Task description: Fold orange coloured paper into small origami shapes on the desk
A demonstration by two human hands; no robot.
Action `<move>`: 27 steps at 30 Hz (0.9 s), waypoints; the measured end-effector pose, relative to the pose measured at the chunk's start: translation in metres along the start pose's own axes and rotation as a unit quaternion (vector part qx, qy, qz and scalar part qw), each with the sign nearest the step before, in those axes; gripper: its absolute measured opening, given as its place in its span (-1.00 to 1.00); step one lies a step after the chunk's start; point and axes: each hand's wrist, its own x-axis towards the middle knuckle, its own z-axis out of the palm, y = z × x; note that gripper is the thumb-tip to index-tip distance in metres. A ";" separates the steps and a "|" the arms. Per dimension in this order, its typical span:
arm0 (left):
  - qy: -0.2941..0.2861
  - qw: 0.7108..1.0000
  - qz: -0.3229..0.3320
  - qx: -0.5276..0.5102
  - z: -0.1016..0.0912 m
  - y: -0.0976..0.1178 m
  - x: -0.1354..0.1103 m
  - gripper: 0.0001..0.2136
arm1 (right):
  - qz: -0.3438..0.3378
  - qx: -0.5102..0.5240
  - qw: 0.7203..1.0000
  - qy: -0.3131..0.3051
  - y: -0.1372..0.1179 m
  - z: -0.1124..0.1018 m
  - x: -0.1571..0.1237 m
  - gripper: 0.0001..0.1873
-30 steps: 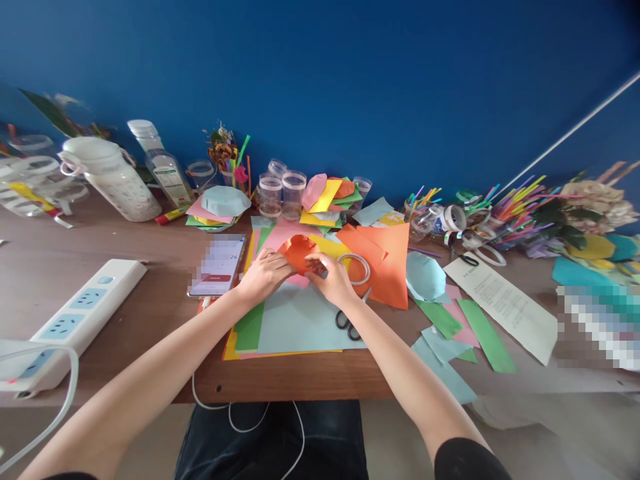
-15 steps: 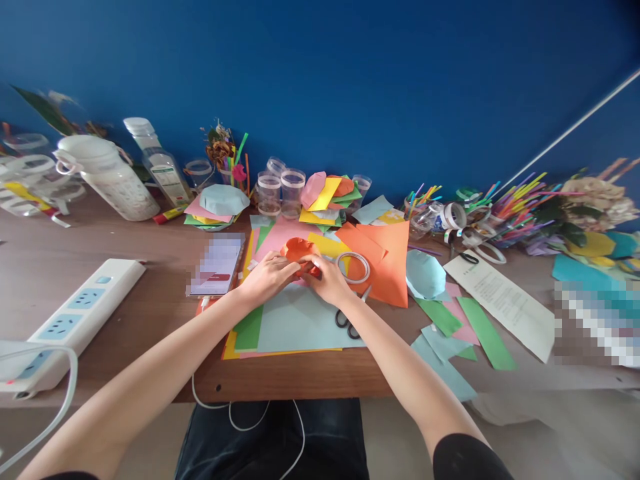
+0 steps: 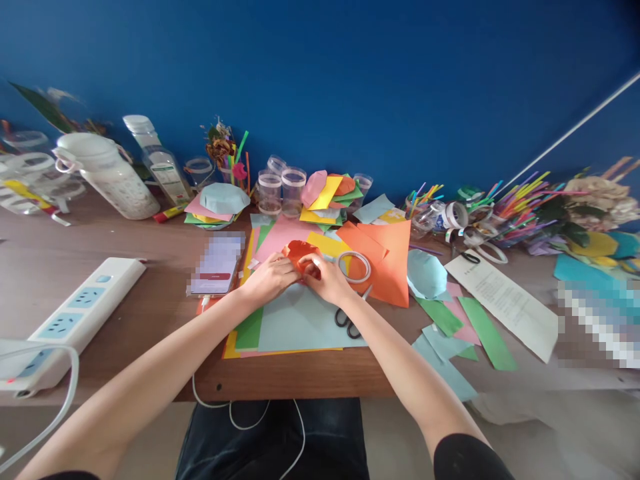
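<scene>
Both hands meet over the stacked coloured paper sheets point(image 3: 300, 327) at the middle of the desk. Between them is a piece of orange paper point(image 3: 299, 249) with a crinkled, folded rim, shaped like a shallow cup. My left hand point(image 3: 273, 277) is closed on its left side. From the right, my right hand point(image 3: 323, 277) pinches its near edge, fingers curled; the fingertips partly cover the paper. A roll of tape point(image 3: 354, 267) lies just right of my right hand. Scissors with black handles point(image 3: 349, 323) lie partly beneath my right wrist.
A phone point(image 3: 219, 263) on a cable lies left of the papers, with a power strip point(image 3: 85, 310) farther left. Orange sheets point(image 3: 390, 260), a light blue paper piece point(image 3: 426, 274) and green strips point(image 3: 487, 332) lie to the right. Clear plastic cups point(image 3: 293, 190) stand along the wall.
My right hand's fingers have shifted slightly and curled more at the orange paper's near edge. The paper has tilted a little; my left hand keeps its place.
</scene>
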 end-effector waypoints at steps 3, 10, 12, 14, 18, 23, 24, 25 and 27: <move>-0.001 1.000 0.000 0.020 0.000 0.001 0.000 -0.74 | -0.007 0.003 1.000 -0.003 0.002 0.001 0.000 -0.68; -0.008 0.999 -0.051 0.019 0.002 -0.003 -0.001 -0.76 | -0.136 -0.134 0.975 0.118 0.010 -0.006 -0.003 -0.77; -0.007 0.997 -0.078 0.000 0.001 -0.004 0.000 -0.76 | -0.174 -0.184 0.960 0.119 0.013 -0.009 -0.004 -0.81; -0.006 0.995 -0.100 -0.023 0.001 -0.004 0.001 -0.76 | -0.202 -0.222 0.948 0.106 0.015 -0.011 -0.004 -0.81; -0.011 0.990 -0.129 -0.064 0.000 -0.004 0.001 -0.80 | -0.216 -0.292 0.929 0.073 0.018 -0.008 -0.003 -0.78; -0.012 0.989 -0.133 -0.067 -0.002 -0.002 0.001 -0.83 | -0.196 -0.340 0.918 0.052 0.018 -0.006 -0.002 -0.73; -0.014 0.990 -0.127 -0.052 -0.002 -0.001 0.001 -0.82 | -0.194 -0.346 0.917 0.047 0.017 -0.006 -0.002 -0.71; -0.014 0.992 -0.121 -0.032 -0.002 0.000 0.002 -0.81 | -0.192 -0.349 0.916 0.041 0.016 -0.006 -0.003 -0.70; -0.013 0.995 -0.103 0.012 -0.001 0.002 0.002 -0.79 | -0.185 -0.350 0.918 0.029 0.015 -0.007 -0.003 -0.70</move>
